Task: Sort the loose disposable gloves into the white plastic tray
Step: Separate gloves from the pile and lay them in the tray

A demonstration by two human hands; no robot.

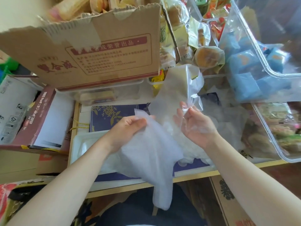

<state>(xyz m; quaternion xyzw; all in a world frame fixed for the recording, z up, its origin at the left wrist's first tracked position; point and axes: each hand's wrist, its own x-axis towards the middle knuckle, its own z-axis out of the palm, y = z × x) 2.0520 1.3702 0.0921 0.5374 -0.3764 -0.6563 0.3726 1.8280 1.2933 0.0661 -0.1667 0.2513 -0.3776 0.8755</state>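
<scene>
**Gloves lifted over the tray**

The left hand [130, 128] is gripping a translucent glove [151, 160] hanging over the white tray [78, 144] at the table's near left. The right hand [195, 124] is pinching a second glove [175, 88] held up farther back.

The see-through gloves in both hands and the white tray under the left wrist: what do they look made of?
The translucent disposable gloves, gripped by the left hand and pinched by the right hand, look like thin plastic film: see-through, limp, crinkled. The white plastic tray looks like matte rigid plastic or foam; which one is unclear.
</scene>
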